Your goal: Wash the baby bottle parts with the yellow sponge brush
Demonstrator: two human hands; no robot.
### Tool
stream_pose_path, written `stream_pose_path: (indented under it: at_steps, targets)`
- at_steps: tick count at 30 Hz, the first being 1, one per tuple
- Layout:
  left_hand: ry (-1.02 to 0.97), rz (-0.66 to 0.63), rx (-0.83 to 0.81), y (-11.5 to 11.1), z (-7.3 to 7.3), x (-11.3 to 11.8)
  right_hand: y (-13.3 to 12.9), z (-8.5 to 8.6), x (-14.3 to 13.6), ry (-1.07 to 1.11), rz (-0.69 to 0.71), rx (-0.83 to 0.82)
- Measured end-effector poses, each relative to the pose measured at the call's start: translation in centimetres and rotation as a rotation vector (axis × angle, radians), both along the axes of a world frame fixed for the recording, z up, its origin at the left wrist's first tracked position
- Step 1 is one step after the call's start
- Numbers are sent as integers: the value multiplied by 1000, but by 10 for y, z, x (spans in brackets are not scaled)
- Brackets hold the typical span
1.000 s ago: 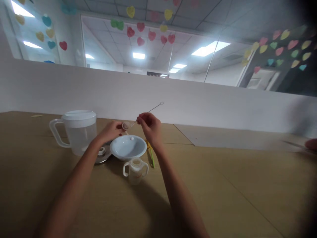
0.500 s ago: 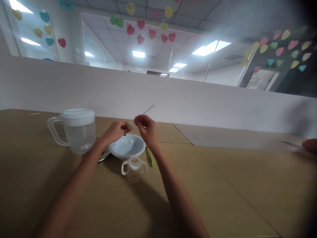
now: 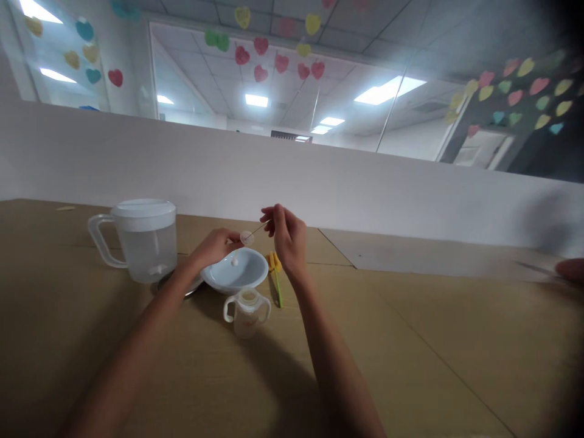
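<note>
Over the pale bowl [image 3: 214, 277], my left hand [image 3: 219, 246] pinches the edge of a small clear round bottle part [image 3: 247, 238]. Beneath that part, a small white ball [image 3: 234, 263] shows against the bowl; whether it hangs from the part I cannot tell. My right hand [image 3: 288, 234] is closed on a thin wire straw brush [image 3: 260, 229], whose far end reaches into the clear part. The rest of the brush is hidden by my fingers. Just in front of the bowl, a two-handled baby bottle [image 3: 247, 319] stands upright with its top off.
A lidded clear pitcher [image 3: 150, 249] with water stands left of the bowl. A round metal lid or dish [image 3: 194, 287] lies partly under my left forearm. A yellow and green brush [image 3: 277, 280] lies right of the bowl. Another person's hand [image 3: 569, 269] shows at the right edge.
My right hand has moved right and slightly up, its fingers now spread more around the wire. The clear part has turned and shifted slightly right. The yellow brush end has come into view.
</note>
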State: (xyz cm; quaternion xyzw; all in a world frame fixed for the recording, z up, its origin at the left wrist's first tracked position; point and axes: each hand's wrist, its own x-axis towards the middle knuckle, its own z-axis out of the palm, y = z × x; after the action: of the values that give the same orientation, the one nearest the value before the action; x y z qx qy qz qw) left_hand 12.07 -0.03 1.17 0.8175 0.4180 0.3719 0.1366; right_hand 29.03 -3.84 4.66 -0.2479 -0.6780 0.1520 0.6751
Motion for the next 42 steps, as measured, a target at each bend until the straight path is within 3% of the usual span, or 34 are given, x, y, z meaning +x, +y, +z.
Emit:
stream_pose_path:
  at_steps: [4,9,13,16,22,26,29,33,38,42]
  targets:
    - [-4,10,29,-3,4,3,-4,-4,-5,19,-4,43]
    - [80,71,56,-16,17,10,13,-22,-10,-94,-74,19]
    - [86,58,31,-18,17,13,23,-28,-11,-188,-136,-1]
    - [57,32,-5,-14,12,13,21,-23,-7,-248,-257,76]
    - [-85,-46,-106,-15,13,14,12,-18,-1,-502,-646,124]
    - [-2,6,3,-17,16,12,16,-28,-9,-653,-633,44]
    - [38,47,3,-13,13,9,17,-25,-8,-577,-636,24]
    - [-22,3,-45,-3,6,11,7,-5,6,-335,-673,136]
    - [-37,-70,-26,-2,3,17,-16,17,24,-184,-680,250]
    - [74,11,-3,-3,4,8,-37,31,40,-6,-719,315]
